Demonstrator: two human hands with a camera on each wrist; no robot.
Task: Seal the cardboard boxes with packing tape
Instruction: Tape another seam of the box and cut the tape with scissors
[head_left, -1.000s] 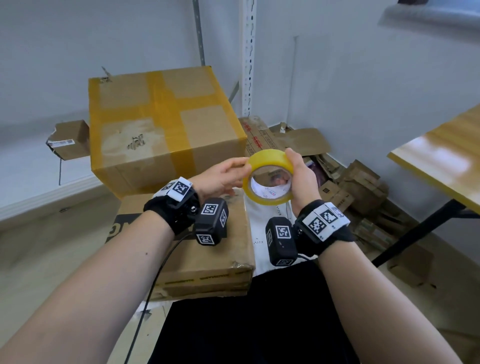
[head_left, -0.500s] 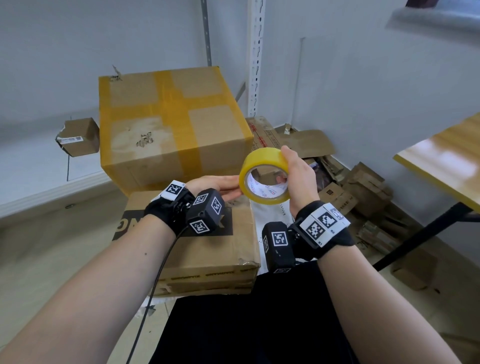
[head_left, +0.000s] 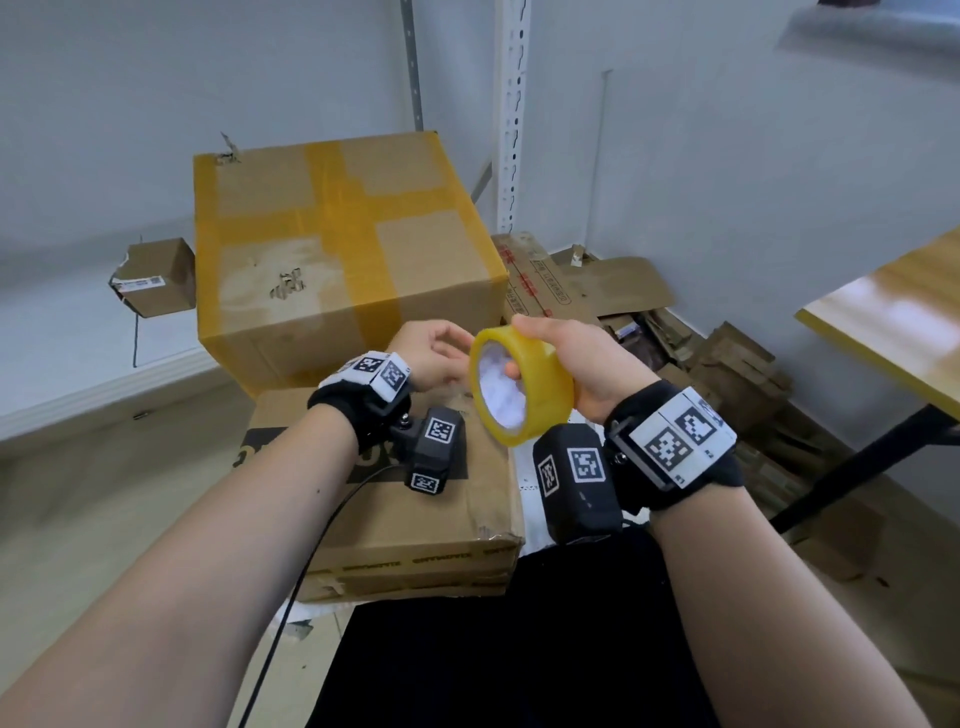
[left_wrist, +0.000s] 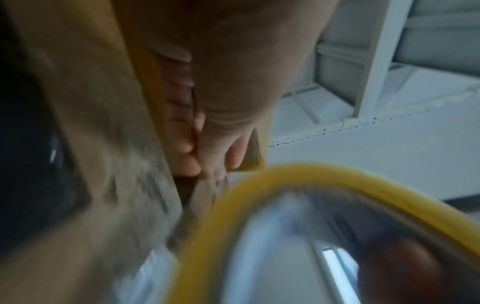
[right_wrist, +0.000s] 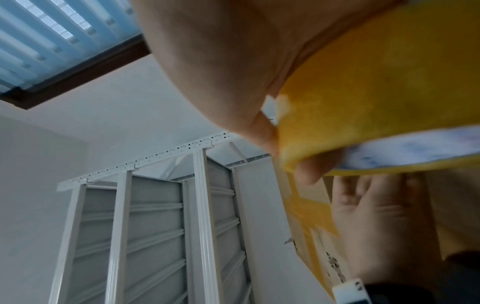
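A yellow packing tape roll (head_left: 543, 387) is held in the air by my right hand (head_left: 517, 348), thumb on its top rim and fingers inside the core. The roll (left_wrist: 259, 179) (right_wrist: 376, 102) faces left, toward my left hand (head_left: 441, 353). That hand hovers just left of the roll with fingers loosely curled and holds nothing that I can see. Behind the hands stands a large cardboard box (head_left: 337, 260) crossed with yellow tape. It rests on a flat brown box (head_left: 415, 525) in front of me. The left wrist view is blurred.
A small cardboard box (head_left: 156, 275) hangs off the ledge at the left. Flattened cardboard (head_left: 701, 353) is piled in the corner on the right. A wooden table edge (head_left: 893, 312) juts in at the right, and a white shelf upright (head_left: 511, 130) stands behind.
My right hand has turned the roll from facing me to facing left and lowered it a little. My left hand let go of the roll's rim and now sits beside it.
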